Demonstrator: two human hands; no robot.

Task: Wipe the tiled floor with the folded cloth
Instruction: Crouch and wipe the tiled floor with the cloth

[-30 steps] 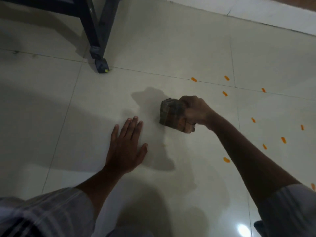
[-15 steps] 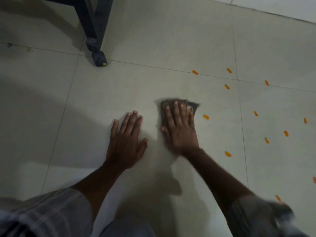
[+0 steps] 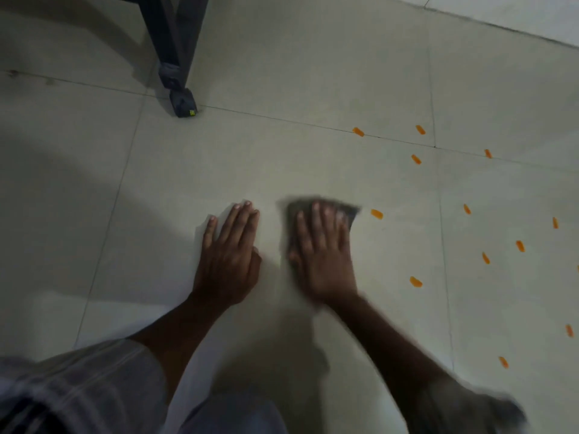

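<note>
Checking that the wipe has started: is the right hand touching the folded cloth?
Touching. The head view shows the right hand pressed flat on the folded cloth, fingers spread over it, with dark cloth edges showing past the fingertips.

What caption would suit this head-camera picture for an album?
Right hand presses a folded cloth flat on the tiled floor beside scattered orange marks, left hand braced alongside.

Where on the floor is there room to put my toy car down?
Bare tile lies between the dark furniture leg and the flat left hand. It is crowded right of the right hand pressing the folded grey cloth, where small orange marks dot the pale tiled floor.
</note>
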